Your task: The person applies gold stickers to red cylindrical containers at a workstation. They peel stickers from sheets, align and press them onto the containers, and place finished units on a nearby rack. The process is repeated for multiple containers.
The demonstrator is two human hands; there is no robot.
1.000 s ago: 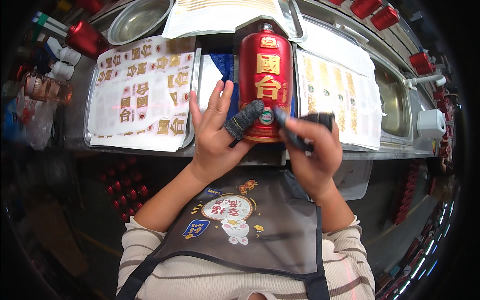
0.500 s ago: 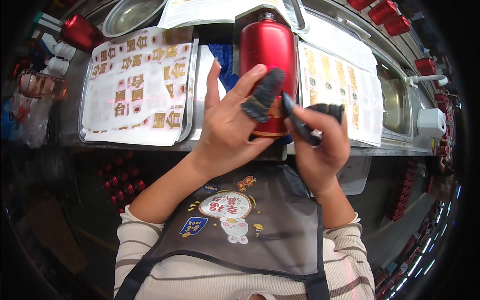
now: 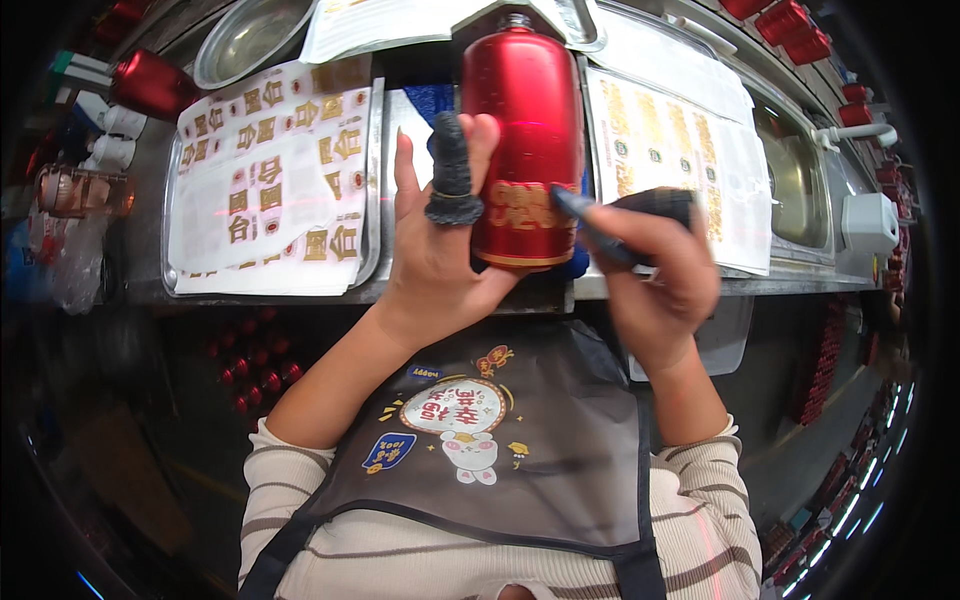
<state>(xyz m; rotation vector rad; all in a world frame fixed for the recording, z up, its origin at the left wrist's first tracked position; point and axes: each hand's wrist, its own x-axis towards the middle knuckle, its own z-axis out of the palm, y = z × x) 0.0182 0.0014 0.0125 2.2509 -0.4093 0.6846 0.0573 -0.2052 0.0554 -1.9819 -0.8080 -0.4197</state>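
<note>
Counter edge [image 3: 815, 281] mid-frame is tight between trays [image 3: 378, 180]; my left hand [image 3: 440, 255] splayed against red bottle [image 3: 525, 120], right hand [image 3: 665, 265] pinching a blurry, maybe pen-like tool [image 3: 600, 236].

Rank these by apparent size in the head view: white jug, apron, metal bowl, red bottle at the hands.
1. Apron
2. Red bottle
3. Metal bowl, top cropped
4. White jug

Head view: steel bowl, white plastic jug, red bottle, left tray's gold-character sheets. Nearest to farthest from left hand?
1. Red bottle: immediately right of left hand.
2. Gold-character sheets: on the left tray.
3. Steel bowl: upper left.
4. White plastic jug: far right, beside the sink.
</note>
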